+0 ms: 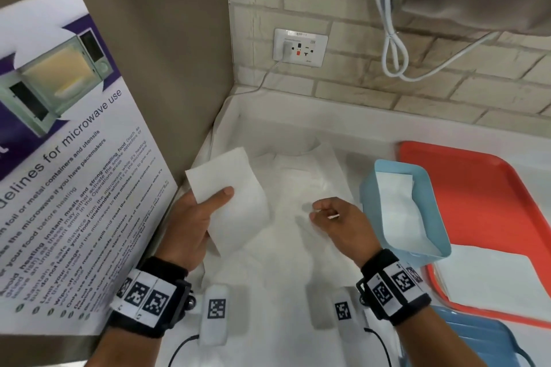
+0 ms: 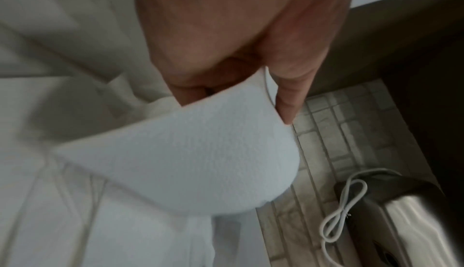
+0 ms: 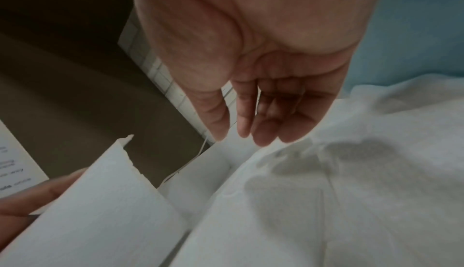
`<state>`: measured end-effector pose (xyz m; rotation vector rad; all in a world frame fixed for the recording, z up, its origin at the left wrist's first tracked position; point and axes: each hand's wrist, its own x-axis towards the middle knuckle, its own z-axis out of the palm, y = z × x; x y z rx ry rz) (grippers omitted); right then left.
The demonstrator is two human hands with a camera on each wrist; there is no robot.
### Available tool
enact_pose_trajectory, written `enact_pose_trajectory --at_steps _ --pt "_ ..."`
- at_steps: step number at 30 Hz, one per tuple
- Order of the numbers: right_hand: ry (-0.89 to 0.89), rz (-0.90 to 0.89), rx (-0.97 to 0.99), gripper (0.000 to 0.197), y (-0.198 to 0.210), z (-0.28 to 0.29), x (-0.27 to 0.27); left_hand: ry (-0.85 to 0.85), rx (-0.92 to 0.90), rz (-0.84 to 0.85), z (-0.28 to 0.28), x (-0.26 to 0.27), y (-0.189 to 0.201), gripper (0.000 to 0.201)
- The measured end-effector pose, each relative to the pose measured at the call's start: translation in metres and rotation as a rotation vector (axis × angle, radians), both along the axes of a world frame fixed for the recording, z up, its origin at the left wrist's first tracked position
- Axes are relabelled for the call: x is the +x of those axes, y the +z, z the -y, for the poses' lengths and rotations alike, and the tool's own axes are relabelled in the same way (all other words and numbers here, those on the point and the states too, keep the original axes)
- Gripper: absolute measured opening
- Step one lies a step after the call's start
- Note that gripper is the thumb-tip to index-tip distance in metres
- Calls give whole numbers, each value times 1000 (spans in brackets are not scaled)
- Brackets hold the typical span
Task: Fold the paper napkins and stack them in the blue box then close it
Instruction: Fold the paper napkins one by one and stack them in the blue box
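While held: the left hand (image 1: 186, 222) pinches a folded white paper napkin (image 1: 231, 198), long axis toward the table's back edge.
Right hand (image 1: 338, 222): loosely curled, empty.
Light-blue plastic box (image 1: 369, 202): at the table's right side, nearer the empty grip.

right hand (image 3: 256, 96) fingers loose, empty | over white napkins (image 3: 351, 192) | blue box (image 3: 414, 33) behind

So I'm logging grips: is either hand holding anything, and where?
The left hand pinches a napkin near its lower left edge. The right hand holds nothing.
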<state>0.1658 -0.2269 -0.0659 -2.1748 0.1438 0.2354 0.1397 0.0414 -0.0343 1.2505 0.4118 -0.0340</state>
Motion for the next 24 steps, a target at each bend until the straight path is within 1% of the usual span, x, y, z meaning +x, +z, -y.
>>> enact_pose_trajectory --at_steps 4,8,10,13,16,19,21,24 --pt "119 -16 -152 32 -5 -6 8 9 -6 28 -6 -2 1 37" --pt "221 -44 -229 39 -8 -22 11 47 -23 39 -5 -2 2 35" --pt "278 -59 -330 47 -5 -33 7 95 -24 53 -4 -1 2 29" --pt "298 -59 -479 55 -5 -44 3 138 5 66 -5 -2 3 17" --pt "341 -93 -521 50 -7 -48 2 165 15 94 -6 -3 2 14" --pt "323 -145 -405 36 -8 -47 5 165 32 101 -5 -4 2 15" --pt "297 -138 -339 34 -8 -48 9 168 44 92 -6 -4 0 15" --pt "322 -86 -360 23 -12 -54 16 169 64 87 -5 -3 0 14"
